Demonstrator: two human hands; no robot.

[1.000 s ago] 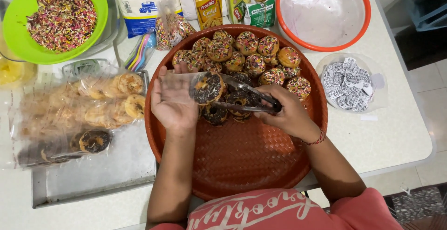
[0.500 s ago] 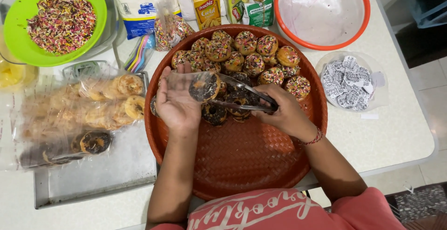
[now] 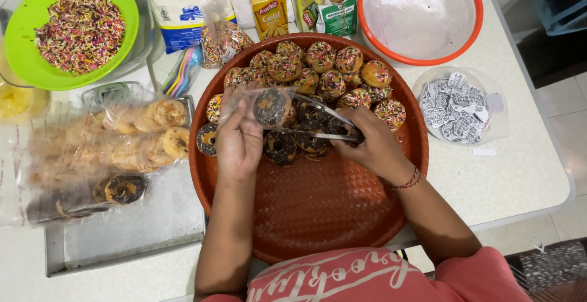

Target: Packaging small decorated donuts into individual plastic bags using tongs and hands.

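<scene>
My left hand (image 3: 239, 140) pinches a clear bag (image 3: 257, 103) open; my right hand (image 3: 373, 146) clamps metal tongs (image 3: 324, 127) on 1 chocolate donut (image 3: 272, 106), inside the bag, above the round tray (image 3: 318, 216).

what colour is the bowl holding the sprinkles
Bright lime green bowl, full of multicoloured sprinkles; the head view shows it top left.

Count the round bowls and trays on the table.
3. A green bowl of sprinkles at top left, an orange-rimmed bowl at top right, and the big brown tray of doughnuts under both hands. Others may lie out of view.
</scene>
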